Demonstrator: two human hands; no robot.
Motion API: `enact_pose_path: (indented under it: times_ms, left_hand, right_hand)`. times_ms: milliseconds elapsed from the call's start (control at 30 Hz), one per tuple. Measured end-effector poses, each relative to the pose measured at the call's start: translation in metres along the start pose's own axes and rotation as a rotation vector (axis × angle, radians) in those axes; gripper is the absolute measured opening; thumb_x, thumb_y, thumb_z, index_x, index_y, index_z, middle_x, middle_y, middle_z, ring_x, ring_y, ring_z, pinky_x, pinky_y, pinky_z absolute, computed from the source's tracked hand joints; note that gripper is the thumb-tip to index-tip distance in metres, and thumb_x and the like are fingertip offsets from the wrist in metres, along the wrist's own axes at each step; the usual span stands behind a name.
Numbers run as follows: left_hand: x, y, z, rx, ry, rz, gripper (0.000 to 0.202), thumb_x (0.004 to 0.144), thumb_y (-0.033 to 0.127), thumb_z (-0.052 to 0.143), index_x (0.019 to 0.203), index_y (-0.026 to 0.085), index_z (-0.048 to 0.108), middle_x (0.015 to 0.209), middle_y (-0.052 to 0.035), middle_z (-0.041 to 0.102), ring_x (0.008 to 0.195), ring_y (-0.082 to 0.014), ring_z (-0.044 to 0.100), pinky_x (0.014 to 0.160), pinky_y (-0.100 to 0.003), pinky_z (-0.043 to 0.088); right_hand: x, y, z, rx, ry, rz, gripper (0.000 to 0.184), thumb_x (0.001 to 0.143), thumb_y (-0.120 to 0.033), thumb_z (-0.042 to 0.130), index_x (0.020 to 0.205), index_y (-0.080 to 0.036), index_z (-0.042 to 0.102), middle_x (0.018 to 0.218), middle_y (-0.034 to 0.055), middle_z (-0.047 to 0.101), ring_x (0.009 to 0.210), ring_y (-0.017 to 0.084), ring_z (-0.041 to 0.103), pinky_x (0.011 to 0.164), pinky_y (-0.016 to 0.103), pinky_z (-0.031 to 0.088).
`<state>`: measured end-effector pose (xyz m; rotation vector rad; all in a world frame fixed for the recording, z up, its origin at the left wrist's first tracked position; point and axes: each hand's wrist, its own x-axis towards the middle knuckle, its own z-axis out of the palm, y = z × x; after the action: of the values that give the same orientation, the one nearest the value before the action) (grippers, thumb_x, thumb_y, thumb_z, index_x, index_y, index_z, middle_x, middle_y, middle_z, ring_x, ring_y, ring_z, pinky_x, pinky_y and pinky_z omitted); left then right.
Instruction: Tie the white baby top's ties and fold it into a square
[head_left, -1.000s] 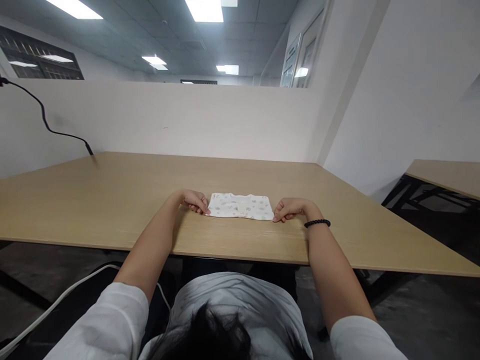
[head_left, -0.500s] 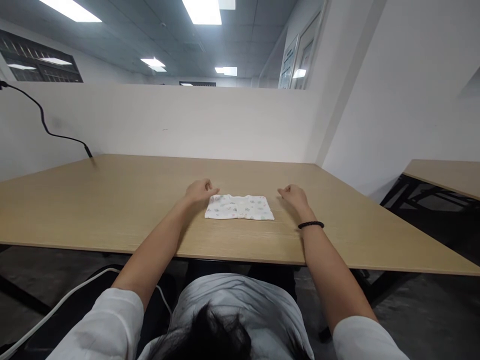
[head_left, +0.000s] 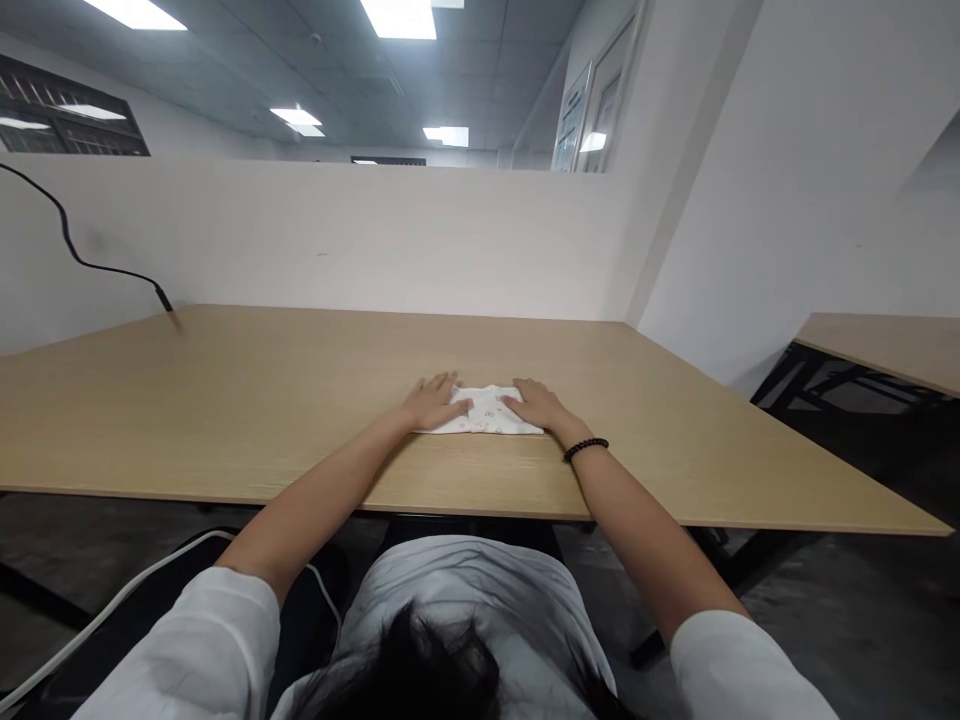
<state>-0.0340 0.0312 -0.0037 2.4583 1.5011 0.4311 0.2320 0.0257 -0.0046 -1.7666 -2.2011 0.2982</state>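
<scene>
You are seated at a long, pale wood-veneer table [head_left: 225, 400], looking down along your own bare forearms. A folded white cloth [head_left: 491, 411] lies flat on the tabletop, near the edge closest to you and about midway along it. It has a small, scattered multicoloured print. From this distance, and with your hands covering part of it, you can't quite tell what kind of garment or fabric it is.

Both hands are open, palms down, and neither is clenched or pinching the fabric. Your left hand [head_left: 433, 403] lies on the cloth's left end, its fingers spread and reaching onto the fabric. Your right hand [head_left: 537, 407] rests on the right end in the same way, with a strip of the printed cloth showing between the two hands. A black beaded bracelet [head_left: 586, 449] circles your right wrist.

White sleeves [head_left: 180, 650] cover your upper arms, and strands of dark hair [head_left: 405, 665] hang at the bottom of the view. A white partition [head_left: 337, 240] runs along the table's far edge, with a black cable [head_left: 82, 250] draped over it at the far left. A second wooden table [head_left: 877, 340] stands off to the right.
</scene>
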Motion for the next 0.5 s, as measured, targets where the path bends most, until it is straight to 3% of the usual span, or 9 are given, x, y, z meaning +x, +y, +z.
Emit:
enact_pose_path:
  times_ms: [100,200,367,500]
  left_hand:
    - [0.009,-0.028,-0.009,-0.093,0.146,-0.211,0.061,0.089,0.056,0.044,0.134,0.017,0.058,0.153,-0.0196,0.045,0.143,-0.037,0.037,0.117,-0.052,0.021]
    - [0.013,-0.056,-0.015,-0.184,0.178,-0.294,0.042,0.085,0.045,0.048,0.103,0.015,0.071,0.13,-0.0223,0.064,0.127,-0.0387,0.054,0.105,-0.048,0.037]
    - [0.012,-0.083,-0.017,-0.509,0.066,-0.153,0.032,0.074,0.041,0.056,0.089,0.016,0.07,0.102,-0.0124,0.074,0.098,-0.0265,0.066,0.089,-0.036,0.049]
    - [0.013,-0.091,-0.016,-0.684,0.031,-0.123,0.036,0.067,0.046,0.066,0.087,0.016,0.068,0.098,-0.0099,0.073,0.094,-0.0238,0.064,0.086,-0.034,0.049]
  right_hand:
    - [0.007,0.008,-0.003,0.132,0.076,0.1,0.036,0.093,-0.036,0.051,0.113,-0.013,0.071,0.128,0.0189,0.066,0.122,0.033,0.057,0.102,0.041,0.041]
    - [0.011,0.018,-0.004,0.301,0.07,0.107,0.027,0.088,-0.027,0.052,0.097,-0.013,0.073,0.108,0.0128,0.074,0.1,0.025,0.066,0.084,0.03,0.048]
    - [0.013,0.029,-0.005,0.565,0.062,0.082,0.025,0.082,-0.023,0.057,0.1,-0.013,0.069,0.105,0.0111,0.074,0.092,0.019,0.066,0.08,0.025,0.05]
    - [0.015,0.029,-0.005,0.614,0.057,0.114,0.035,0.081,-0.018,0.058,0.115,-0.011,0.064,0.109,0.0137,0.072,0.094,0.019,0.067,0.083,0.028,0.051]
